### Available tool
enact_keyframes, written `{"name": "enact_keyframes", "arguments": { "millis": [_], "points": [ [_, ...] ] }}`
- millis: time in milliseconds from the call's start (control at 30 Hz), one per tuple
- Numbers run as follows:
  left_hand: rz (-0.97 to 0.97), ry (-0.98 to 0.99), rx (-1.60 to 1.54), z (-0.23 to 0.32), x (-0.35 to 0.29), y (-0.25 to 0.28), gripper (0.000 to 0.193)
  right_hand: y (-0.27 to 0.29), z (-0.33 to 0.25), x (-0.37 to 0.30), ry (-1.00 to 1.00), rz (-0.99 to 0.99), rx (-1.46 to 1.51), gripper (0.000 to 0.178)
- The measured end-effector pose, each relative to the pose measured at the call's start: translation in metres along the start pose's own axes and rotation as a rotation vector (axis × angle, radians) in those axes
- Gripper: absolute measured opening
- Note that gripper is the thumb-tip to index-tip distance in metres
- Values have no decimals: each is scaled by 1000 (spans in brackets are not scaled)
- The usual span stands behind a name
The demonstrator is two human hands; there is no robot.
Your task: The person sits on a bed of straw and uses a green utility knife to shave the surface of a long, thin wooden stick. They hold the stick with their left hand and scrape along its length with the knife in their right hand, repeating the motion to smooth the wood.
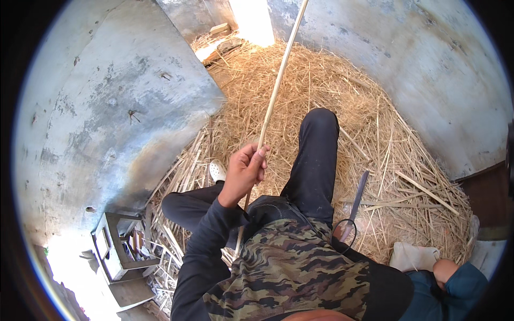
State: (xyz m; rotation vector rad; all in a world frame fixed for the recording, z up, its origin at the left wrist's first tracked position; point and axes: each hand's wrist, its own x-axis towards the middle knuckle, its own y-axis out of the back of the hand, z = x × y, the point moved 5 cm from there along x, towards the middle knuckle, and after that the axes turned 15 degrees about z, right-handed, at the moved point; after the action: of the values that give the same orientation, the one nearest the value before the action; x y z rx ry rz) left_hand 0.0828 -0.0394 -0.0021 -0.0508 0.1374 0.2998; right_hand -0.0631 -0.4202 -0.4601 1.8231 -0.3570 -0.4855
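Note:
My left hand (247,170) is closed around a long, thin bamboo strip (278,80), thumb on top. The strip slants from beside my waist, over my lap, up past the top edge of the view. At my right hip, my right hand (338,231) is only partly visible, apparently around the grip of a long knife. The knife's dark blade (361,191) points away from me over the straw. A thin black loop (353,235) hangs by that hand. I sit with one knee raised, in dark trousers (316,155) and a camouflage shirt.
Straw and shavings (316,80) cover the floor, with loose strips (428,192) at the right. Weathered walls (118,96) rise on both sides. A wooden frame (115,246) stands at lower left. At lower right are a pale sack (413,257) and another person's teal sleeve (466,283).

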Motion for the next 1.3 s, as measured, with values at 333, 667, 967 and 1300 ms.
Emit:
{"name": "enact_keyframes", "arguments": {
  "millis": [333,667,967,1300],
  "points": [
    [-41,114,-151,-5,-12,-9,20,-3,-27,25,58,-235,19,29],
    [-33,135,-197,-1,5,13,25,21,-15,40,61,-555,60,27],
    [-5,-154,29,90,54,55,23,138,-31,91,-136,-681,377,14],
    [-69,-161,-172,94,132,77,29,430,-353,88,417,-260,1387,60]
  ]
}}
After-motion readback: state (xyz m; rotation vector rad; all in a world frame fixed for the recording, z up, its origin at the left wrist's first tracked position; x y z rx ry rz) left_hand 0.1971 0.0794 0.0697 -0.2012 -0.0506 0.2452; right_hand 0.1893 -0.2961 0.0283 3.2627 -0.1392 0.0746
